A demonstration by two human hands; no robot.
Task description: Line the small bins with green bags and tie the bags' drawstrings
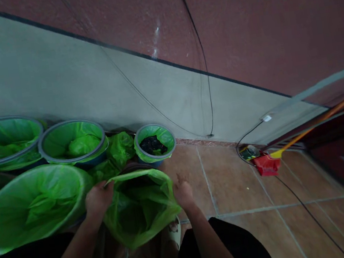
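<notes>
One green bag [141, 213] was held spread at its mouth, lower centre of the frame.
Its rim was gripped at the left by the curled left hand [99, 200] and at the right by the partly curled right hand [183, 192]; the right fingertips could not be told clearly. The thin film was judged light, limp, slightly slippery and easily torn; hold was thought best taken on bunched rim, at opposite sides.

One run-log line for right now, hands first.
left hand: grips green bag by rim; right hand: at opposite edge; bag: mouth open; beyond: small lined bin, black plastic inside; floor: red dustpan
</notes>
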